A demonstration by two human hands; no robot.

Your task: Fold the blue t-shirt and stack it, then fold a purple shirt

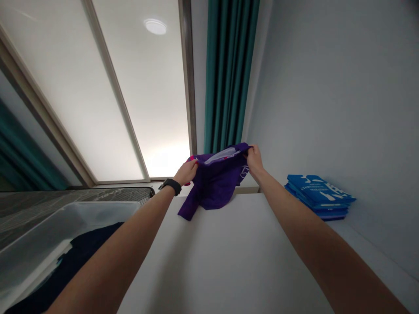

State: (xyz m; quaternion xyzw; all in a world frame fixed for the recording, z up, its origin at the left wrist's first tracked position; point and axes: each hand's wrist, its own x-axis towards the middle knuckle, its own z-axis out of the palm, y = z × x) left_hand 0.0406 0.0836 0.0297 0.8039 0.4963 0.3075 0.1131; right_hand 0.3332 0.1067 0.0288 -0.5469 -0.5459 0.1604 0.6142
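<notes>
A purple shirt (216, 187) with a white print near its right side hangs between my two hands, above the far part of a white table (222, 261). My left hand (186, 171), with a dark watch on the wrist, is closed on the shirt's upper edge at the left. On the other side, my right hand (255, 161) pinches the upper edge at the right. The cloth sags between them, showing a strip of pale lining along the top. One sleeve dangles at the lower left, close to the tabletop.
On the right of the table, a stack of folded blue garments (319, 196) sits by the wall. At the left stands a translucent plastic bin (104, 209) with dark cloth (88, 244) inside. Beyond are frosted sliding doors (150, 96) and a teal curtain (229, 74).
</notes>
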